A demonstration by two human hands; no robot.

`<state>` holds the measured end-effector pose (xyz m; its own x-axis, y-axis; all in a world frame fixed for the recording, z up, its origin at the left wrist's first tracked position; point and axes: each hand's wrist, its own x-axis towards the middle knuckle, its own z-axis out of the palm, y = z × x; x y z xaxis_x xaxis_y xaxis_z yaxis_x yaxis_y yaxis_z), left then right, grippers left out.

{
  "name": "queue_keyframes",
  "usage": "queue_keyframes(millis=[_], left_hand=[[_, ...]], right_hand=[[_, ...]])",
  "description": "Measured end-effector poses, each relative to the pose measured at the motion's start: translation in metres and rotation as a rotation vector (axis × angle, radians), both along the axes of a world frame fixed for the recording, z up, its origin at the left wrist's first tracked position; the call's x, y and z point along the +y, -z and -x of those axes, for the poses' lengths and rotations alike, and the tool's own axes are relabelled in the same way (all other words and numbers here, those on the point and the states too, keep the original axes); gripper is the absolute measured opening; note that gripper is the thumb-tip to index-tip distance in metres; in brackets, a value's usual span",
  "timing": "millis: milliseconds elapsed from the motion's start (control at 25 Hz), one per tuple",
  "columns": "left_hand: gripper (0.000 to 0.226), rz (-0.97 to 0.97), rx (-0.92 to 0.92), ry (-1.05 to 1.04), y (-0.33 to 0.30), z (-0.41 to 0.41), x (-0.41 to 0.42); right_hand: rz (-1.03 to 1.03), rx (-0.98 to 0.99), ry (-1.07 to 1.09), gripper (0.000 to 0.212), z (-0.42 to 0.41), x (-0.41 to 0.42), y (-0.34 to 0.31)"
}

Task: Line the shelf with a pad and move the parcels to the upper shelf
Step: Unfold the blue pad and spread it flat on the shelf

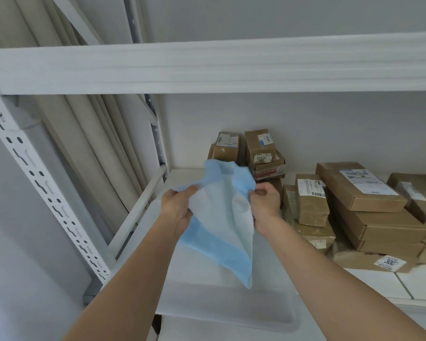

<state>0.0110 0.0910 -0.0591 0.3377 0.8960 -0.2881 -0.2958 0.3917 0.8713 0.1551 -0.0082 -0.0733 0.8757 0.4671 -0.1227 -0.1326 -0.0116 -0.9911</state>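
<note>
Two hands, left hand point(176, 205) and right hand point(265, 205), each close their grip on a crumpled blue-and-white pad point(219, 217); brown cardboard parcels point(359, 190) sit right of the grip on the lower shelf point(416, 284).

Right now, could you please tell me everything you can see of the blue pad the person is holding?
The pad is a thin, soft sheet, light blue along its edges with a paler, whitish middle, and looks like a disposable absorbent liner. It is still partly folded and crumpled, not spread flat. The left hand and the right hand each pinch its upper part, and its lower corner hangs down to a point. It is held in the air above the lower shelf, in front of the brown parcels, touching only the hands.
</note>
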Motion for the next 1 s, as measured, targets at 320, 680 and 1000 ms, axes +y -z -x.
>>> queue_keyframes(millis=[320, 680, 1000], left_hand=[[0.047, -0.203, 0.24, -0.349, -0.004, 0.047, 0.029], [0.046, -0.285, 0.713, -0.411, 0.028, 0.095, 0.025], [0.04, -0.441, 1.186, -0.17, 0.032, 0.116, 0.014]], right_hand=[[-0.151, 0.072, 0.21, 0.043, 0.006, -0.023, -0.011], [0.185, 0.131, 0.334, 0.047, 0.013, -0.048, 0.031], [0.457, 0.008, 0.325, 0.043, 0.027, -0.063, 0.049]])
